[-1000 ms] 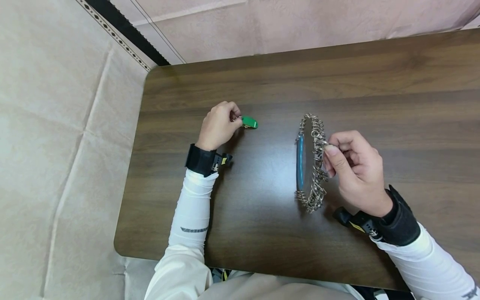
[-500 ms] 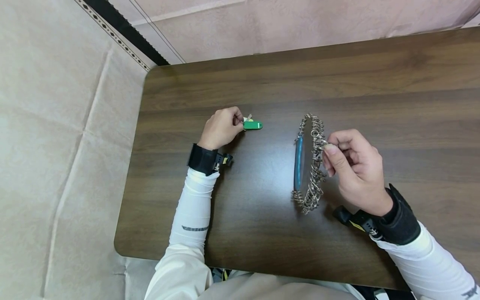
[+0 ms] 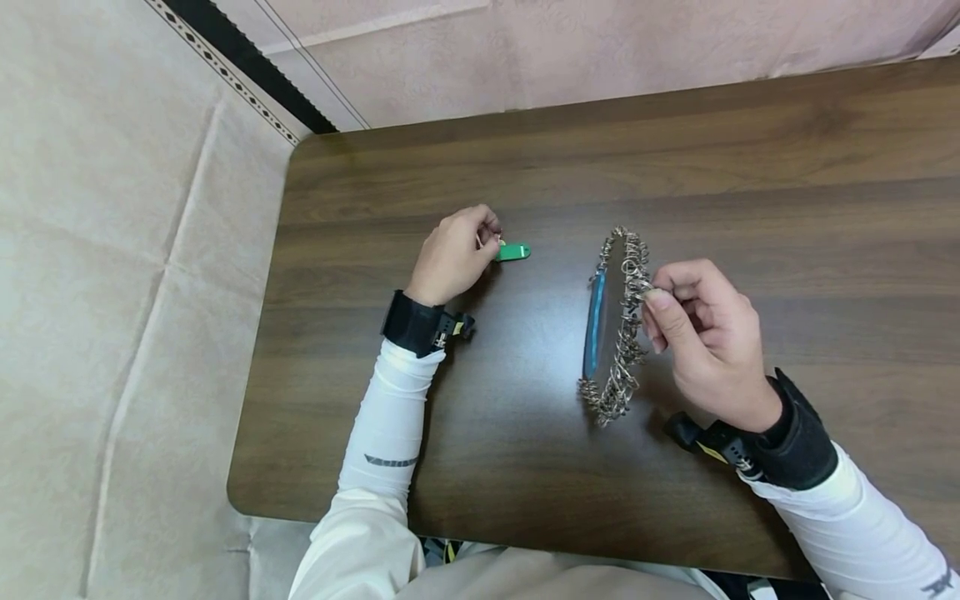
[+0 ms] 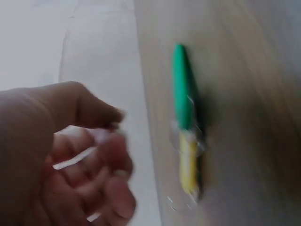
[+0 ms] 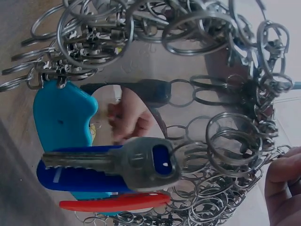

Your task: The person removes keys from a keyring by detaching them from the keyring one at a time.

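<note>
The left hand (image 3: pixel 453 254) is reaching over the dark brown wood-grain table (image 3: pixel 510 475), left of the scene's middle, with its fingers bending in and its thumb coming close to them; I cannot tell whether they are pinching anything. A slim green plastic tag (image 3: pixel 515 252) is sitting just right of these fingertips. In the left wrist view, a yellow plastic tag (image 4: pixel 189 165) is lying end to end with it, and thin metal rings are showing around both; this view is blurring, and contact with the hand is staying unclear.

The right hand (image 3: pixel 708 342) is pinching, between thumb and forefinger, the right side of a large hoop strung with silvery metal rings (image 3: pixel 621 379). A long blue handle (image 3: pixel 594 325) is forming the hoop's left side, and the whole is appearing from above as a narrow oval, well apart from the green tag. In the right wrist view, 1 silver toothed metal key (image 5: pixel 138 162) is overlapping a dark blue tag (image 5: pixel 89 180), and 1 thin red tag (image 5: pixel 115 203) is showing just beside them.

Both wrists are wearing black bands (image 3: pixel 411 325) over white sleeves (image 3: pixel 386 433).
</note>
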A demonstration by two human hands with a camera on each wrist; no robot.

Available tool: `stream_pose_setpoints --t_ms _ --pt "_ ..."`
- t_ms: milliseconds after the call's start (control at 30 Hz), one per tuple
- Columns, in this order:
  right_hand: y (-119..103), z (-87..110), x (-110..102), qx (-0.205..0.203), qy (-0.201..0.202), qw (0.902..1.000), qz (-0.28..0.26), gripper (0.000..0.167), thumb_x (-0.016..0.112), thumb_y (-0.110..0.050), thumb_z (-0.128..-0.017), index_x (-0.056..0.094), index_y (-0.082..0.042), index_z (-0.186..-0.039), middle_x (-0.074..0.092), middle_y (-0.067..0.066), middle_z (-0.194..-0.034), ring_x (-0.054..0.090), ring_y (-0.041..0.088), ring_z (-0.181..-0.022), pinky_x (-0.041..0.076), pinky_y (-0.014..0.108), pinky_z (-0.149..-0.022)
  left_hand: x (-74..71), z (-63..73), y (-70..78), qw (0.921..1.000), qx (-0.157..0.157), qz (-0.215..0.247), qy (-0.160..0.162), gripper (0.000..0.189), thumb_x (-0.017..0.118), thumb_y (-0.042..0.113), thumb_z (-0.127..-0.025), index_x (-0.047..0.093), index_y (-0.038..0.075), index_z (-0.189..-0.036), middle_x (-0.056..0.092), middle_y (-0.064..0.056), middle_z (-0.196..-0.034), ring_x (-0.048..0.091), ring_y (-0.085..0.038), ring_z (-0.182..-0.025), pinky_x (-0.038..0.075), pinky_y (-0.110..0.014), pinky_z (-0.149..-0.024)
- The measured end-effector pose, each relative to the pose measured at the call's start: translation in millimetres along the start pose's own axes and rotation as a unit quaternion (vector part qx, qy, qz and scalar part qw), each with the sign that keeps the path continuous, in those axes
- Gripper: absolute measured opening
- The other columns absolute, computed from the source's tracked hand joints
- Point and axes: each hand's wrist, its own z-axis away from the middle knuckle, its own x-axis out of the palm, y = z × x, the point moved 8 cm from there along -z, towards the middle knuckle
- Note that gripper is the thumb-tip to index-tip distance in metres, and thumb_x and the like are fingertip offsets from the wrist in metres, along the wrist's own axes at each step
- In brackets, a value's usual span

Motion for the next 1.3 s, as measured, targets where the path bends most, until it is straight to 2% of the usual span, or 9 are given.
stream_pose_setpoints --t_ms 67,133,267,367,433,533,667,967,1300 --pt "0.2 0.3 0.7 0.002 -0.001 1.0000 0.004 0.032 0.055 -0.006 -0.104 0.045 0.020 -0.088 0.053 -0.001 -0.073 0.047 0.004 -0.057 0.037 0.018 -0.050 -4.5 3.7 18.2 0.9979 0.046 0.038 0.025 0.012 0.060 0.012 -0.100 0.066 0.008 -0.109 0.063 -0.001 -0.094 0.056 -0.014 -0.081 0.045 -0.026 -0.068" --pt "0.2 0.6 1.4 0.004 -0.003 1.0000 0.007 0.032 0.054 -0.006 -0.104 0.045 0.020 -0.088 0.053 -0.001 -0.073 0.047 0.004 -0.057 0.037 0.018 -0.050 -7.8 9.6 40.4 0.9897 0.106 0.084 0.047 0.012 0.061 0.009 -0.099 0.067 0.005 -0.109 0.063 -0.004 -0.095 0.056 -0.014 -0.082 0.047 -0.024 -0.071" --pt "-0.3 0.7 2.3 0.006 -0.006 0.9999 0.013 0.031 0.054 -0.007 -0.104 0.046 0.019 -0.089 0.052 0.000 -0.073 0.047 0.004 -0.058 0.037 0.018 -0.051 -9.2 27.7 86.0 0.9580 0.231 0.156 0.069 0.012 0.064 0.005 -0.097 0.067 -0.002 -0.106 0.066 -0.009 -0.093 0.058 -0.014 -0.080 0.050 -0.022 -0.070" --pt "-1.1 0.0 3.0 0.008 -0.009 0.9997 0.019 0.032 0.054 -0.009 -0.104 0.047 0.019 -0.090 0.052 0.001 -0.072 0.047 0.004 -0.058 0.037 0.018 -0.051 -9.2 42.6 111.0 0.9366 0.289 0.188 0.063 0.014 0.067 0.006 -0.096 0.068 -0.002 -0.107 0.066 -0.009 -0.091 0.057 -0.013 -0.079 0.048 -0.021 -0.069" --pt "-1.7 -0.7 4.0 0.010 -0.013 0.9996 0.022 0.032 0.054 -0.010 -0.104 0.047 0.018 -0.091 0.051 0.002 -0.071 0.047 0.004 -0.057 0.038 0.018 -0.051 -10.4 51.0 123.0 0.9263 0.313 0.201 0.057 0.015 0.068 0.007 -0.095 0.068 -0.002 -0.107 0.066 -0.008 -0.091 0.057 -0.011 -0.079 0.048 -0.021 -0.069" --pt "-2.5 -1.8 6.0 0.010 -0.021 0.9993 0.029 0.033 0.055 -0.012 -0.105 0.048 0.018 -0.091 0.050 0.002 -0.070 0.047 0.004 -0.057 0.038 0.018 -0.051 -12.6 60.4 135.7 0.9179 0.333 0.210 0.048 0.016 0.070 0.007 -0.094 0.069 -0.001 -0.108 0.066 -0.006 -0.090 0.057 -0.010 -0.079 0.047 -0.021 -0.069" --pt "-3.4 -2.4 8.0 0.005 -0.029 0.9987 0.041 0.034 0.054 -0.015 -0.105 0.049 0.017 -0.092 0.050 0.003 -0.069 0.046 0.003 -0.057 0.038 0.018 -0.051 -13.5 67.7 145.9 0.9140 0.345 0.211 0.036 0.016 0.071 0.007 -0.094 0.070 -0.001 -0.109 0.068 -0.006 -0.093 0.056 -0.009 -0.079 0.047 -0.021 -0.069" --pt "-1.7 0.8 11.9 -0.004 -0.047 0.9977 0.050 0.035 0.053 -0.017 -0.106 0.049 0.015 -0.093 0.049 0.004 -0.069 0.045 0.003 -0.057 0.037 0.018 -0.050 -7.4 71.9 154.5 0.9066 0.362 0.216 0.017 0.011 0.069 0.004 -0.095 0.070 -0.002 -0.104 0.068 -0.008 -0.093 0.056 -0.010 -0.080 0.048 -0.020 -0.073" --pt "-1.8 2.1 9.2 0.012 -0.022 0.9983 0.053 0.035 0.055 -0.015 -0.105 0.049 0.017 -0.092 0.051 0.002 -0.069 0.048 0.002 -0.056 0.040 0.016 -0.051 -2.5 71.3 155.7 0.9091 0.364 0.203 -0.007 0.024 0.080 0.013 -0.088 0.069 0.001 -0.106 0.065 -0.004 -0.090 0.056 -0.009 -0.080 0.046 -0.019 -0.068"
